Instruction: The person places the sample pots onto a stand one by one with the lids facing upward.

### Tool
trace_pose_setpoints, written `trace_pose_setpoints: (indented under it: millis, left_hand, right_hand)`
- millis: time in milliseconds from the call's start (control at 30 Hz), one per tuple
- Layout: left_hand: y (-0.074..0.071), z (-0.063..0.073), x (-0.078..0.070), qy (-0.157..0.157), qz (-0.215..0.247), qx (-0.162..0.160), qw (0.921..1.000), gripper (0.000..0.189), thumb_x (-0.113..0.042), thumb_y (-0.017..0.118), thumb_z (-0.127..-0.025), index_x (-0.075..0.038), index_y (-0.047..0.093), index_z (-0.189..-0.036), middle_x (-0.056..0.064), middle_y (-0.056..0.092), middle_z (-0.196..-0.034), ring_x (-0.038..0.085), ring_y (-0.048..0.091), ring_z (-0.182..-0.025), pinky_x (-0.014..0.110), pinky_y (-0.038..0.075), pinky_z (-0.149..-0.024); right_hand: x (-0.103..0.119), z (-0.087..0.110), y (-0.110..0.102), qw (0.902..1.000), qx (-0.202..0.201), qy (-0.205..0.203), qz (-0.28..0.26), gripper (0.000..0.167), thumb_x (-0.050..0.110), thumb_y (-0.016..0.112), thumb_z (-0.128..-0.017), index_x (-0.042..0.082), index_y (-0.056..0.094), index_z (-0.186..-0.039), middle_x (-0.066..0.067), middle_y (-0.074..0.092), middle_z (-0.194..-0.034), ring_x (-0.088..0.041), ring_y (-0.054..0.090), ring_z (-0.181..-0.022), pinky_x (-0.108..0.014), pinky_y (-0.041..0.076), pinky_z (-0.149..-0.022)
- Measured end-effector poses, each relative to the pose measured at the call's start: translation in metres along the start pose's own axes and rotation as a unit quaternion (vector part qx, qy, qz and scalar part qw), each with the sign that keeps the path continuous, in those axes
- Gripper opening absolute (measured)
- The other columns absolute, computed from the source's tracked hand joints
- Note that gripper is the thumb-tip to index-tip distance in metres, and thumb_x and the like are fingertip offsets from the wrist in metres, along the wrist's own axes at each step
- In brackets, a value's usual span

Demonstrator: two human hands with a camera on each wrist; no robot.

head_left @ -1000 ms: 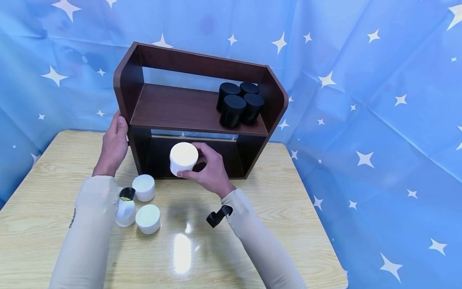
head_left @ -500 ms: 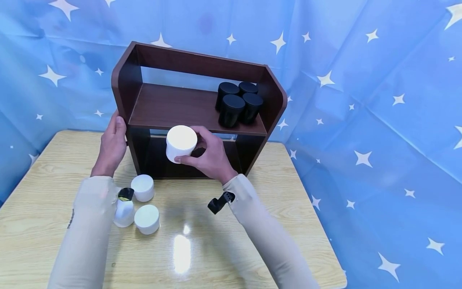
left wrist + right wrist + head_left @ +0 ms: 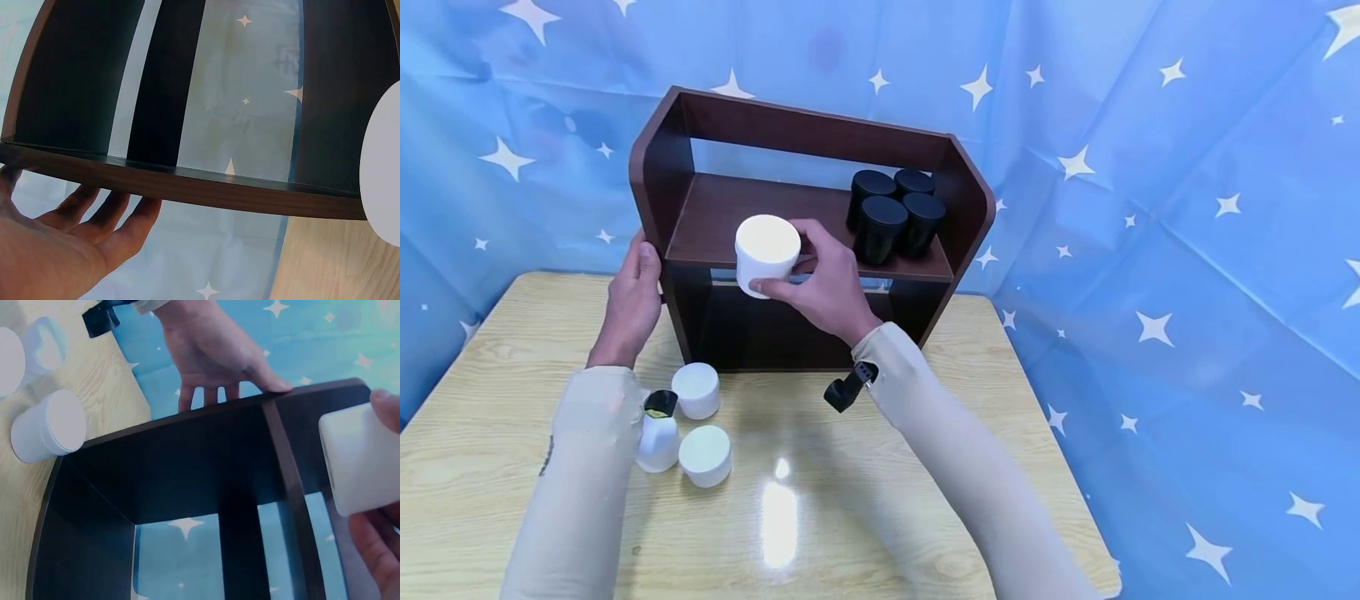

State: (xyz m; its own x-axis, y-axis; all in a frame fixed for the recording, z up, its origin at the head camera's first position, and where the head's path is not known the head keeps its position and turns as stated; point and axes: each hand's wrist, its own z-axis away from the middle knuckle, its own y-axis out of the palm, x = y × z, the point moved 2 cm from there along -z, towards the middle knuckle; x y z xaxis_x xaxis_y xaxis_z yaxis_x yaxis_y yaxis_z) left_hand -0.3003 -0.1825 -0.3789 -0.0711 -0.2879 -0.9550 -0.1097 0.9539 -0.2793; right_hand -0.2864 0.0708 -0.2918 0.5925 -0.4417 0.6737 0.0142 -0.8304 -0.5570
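Gripping the white jar (image 3: pixel 766 258), the right hand (image 3: pixel 831 287) clamps it between the thumb, on the near side, and the fingers, on the side facing right. The white jar is held clear of the table (image 3: pixel 475 417), lid facing up, in front of the dark brown shelf unit (image 3: pixel 658 179). In the head view it overlaps the front edge of the upper board (image 3: pixel 715 200), left of the middle; whether jar and board are in contact cannot be determined.

The left hand (image 3: pixel 631 300) rests against the left side panel of the shelf unit. Its fingers are extended and spaced apart along the outer face, as the left wrist view shows, and the thumb lies at the front edge.

Four black jars (image 3: pixel 882 233) stand upright in a close cluster at the right end of the upper board. Three further white jars stand on the table near the left forearm: the rear jar (image 3: pixel 697 392) just beside the lower left front corner of the shelf unit, the front jar (image 3: pixel 705 457) nearer the person, and the left jar (image 3: pixel 657 446), partly covered by the black wrist device (image 3: pixel 661 403).

A blue backdrop (image 3: pixel 1150 250) with white stars hangs behind the table and along its right side.
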Motion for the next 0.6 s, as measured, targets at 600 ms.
trace_pose_setpoints:
  millis: [600]
  left_hand:
    - [-0.002,0.001,-0.001,-0.006,-0.002,0.001,1.0,0.052,-0.063,0.014,-0.103,-0.058,0.006,-0.154,0.0,0.009,-0.172,0.034,0.006,-0.159,0.074,0.022,-0.118]
  right_hand:
    - [0.003,-0.057,0.011,0.9889,0.055,0.127,0.054,0.068,0.028,0.082,-0.085,0.016,0.046,-0.141,-0.001,0.058,-0.141,-0.015,0.057,-0.123,-0.029,0.054,-0.103]
